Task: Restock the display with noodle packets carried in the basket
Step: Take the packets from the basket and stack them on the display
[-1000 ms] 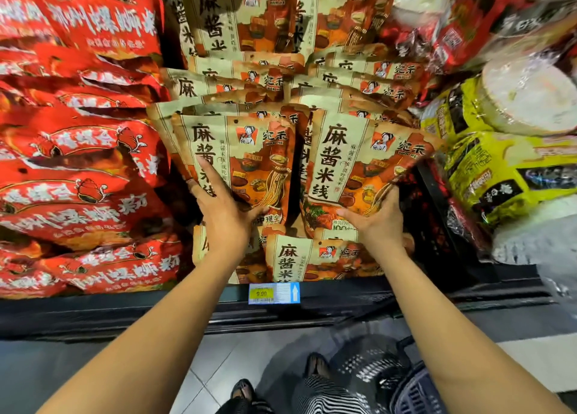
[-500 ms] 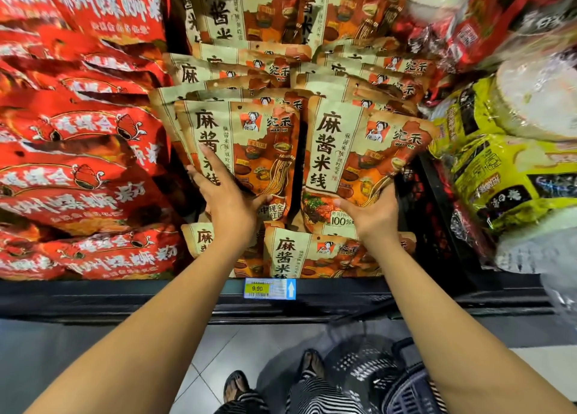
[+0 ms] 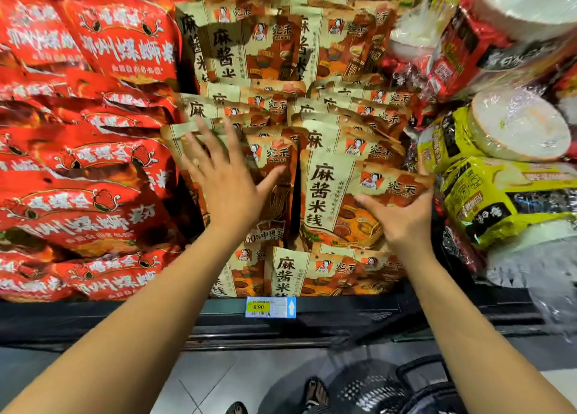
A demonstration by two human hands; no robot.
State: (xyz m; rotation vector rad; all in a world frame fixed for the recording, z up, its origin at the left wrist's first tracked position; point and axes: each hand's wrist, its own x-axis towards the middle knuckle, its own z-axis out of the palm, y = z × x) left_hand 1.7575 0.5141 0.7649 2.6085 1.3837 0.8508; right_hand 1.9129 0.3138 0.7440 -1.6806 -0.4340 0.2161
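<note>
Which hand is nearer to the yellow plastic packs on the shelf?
Right. The right hand grips a beige noodle packet just left of the yellow packs; the left hand lies farther left.

Noodle packets (image 3: 327, 201): beige, black characters, orange-brown bowl print. Left bags (image 3: 93, 195): red, white lettering. Right packs (image 3: 499, 201): yellow, black panels. Price tag (image 3: 270, 307): yellow, white, blue arrow strip. Basket (image 3: 368, 391): dark, perforated, perhaps black. Floor (image 3: 203, 379): grey tile.

Two hands are showing: a left hand (image 3: 224, 182) and a right hand (image 3: 402, 217). Beige noodle packets (image 3: 331, 195) are overlapping, well over a dozen, as are the red packets (image 3: 93, 176) — exact totals unclear. Two yellow packs (image 3: 499, 201), one price tag (image 3: 270, 307), one basket (image 3: 371, 391) and two feet (image 3: 315, 391) are showing.
</note>
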